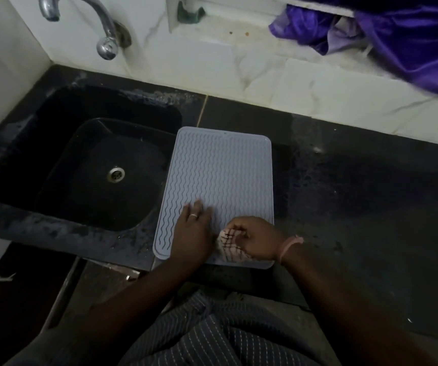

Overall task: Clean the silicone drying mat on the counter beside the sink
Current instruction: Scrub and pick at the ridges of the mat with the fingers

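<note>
While the left hand (192,228) presses flat on the grey wavy-ribbed silicone drying mat (220,180) beside the black sink (80,165), the right hand (252,237) grips a checked cloth (228,245) at the mat's near end; the long axis runs away from the person.

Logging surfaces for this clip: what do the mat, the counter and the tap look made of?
Mat: pale grey, matte, with moulded wavy ridges and rounded corners, consistent with silicone.
Counter: black speckled slab with a dull sheen, probably polished stone.
Tap: bright mirror-like curved spout, likely chromed metal.
</note>
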The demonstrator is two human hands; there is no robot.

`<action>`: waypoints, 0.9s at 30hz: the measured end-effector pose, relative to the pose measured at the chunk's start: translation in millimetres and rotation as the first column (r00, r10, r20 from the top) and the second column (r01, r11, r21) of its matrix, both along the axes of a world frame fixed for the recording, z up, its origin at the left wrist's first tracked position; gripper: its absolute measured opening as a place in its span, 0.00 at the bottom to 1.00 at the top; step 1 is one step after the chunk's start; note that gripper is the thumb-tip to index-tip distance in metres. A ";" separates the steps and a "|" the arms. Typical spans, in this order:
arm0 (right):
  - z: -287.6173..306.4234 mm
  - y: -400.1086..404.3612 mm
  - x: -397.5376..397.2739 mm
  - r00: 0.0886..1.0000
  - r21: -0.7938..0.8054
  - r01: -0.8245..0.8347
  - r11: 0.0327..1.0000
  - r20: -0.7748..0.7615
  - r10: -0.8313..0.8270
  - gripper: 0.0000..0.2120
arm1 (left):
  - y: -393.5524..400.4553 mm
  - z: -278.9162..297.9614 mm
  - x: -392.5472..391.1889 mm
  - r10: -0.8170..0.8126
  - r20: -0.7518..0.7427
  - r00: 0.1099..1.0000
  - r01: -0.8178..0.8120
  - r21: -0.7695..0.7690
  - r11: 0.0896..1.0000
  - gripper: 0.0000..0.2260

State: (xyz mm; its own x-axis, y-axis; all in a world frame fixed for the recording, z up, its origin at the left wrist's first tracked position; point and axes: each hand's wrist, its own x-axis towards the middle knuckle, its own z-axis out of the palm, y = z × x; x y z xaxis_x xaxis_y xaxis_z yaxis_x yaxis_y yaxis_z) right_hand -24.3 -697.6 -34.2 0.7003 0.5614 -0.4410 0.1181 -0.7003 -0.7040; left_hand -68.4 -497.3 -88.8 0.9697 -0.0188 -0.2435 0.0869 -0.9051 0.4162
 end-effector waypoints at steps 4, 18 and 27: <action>-15.1 6.5 -19.7 0.908 -0.181 0.016 0.983 0.415 0.062 0.27 | 5.8 0.0 -6.6 -0.021 -0.095 0.995 0.024 0.030 0.999 0.41; -27.6 16.7 -15.7 0.729 -0.223 -0.314 0.923 0.566 0.385 0.19 | 11.9 16.1 -3.1 -0.162 -0.287 0.944 0.212 0.150 0.966 0.48; -29.6 30.5 51.9 0.735 -0.260 -0.072 0.963 0.639 0.227 0.15 | 13.1 14.5 -6.0 -0.165 -0.290 0.943 0.225 0.189 0.956 0.49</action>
State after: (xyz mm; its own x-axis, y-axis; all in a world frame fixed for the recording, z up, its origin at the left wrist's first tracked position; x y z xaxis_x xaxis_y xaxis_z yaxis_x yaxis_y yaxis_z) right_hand 27.5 -667.1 -63.8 0.7718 0.6356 -0.0179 0.6117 -0.7499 -0.2521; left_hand -74.5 -484.2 -74.3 0.8502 -0.1187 -0.5128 -0.0196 -0.9807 0.1945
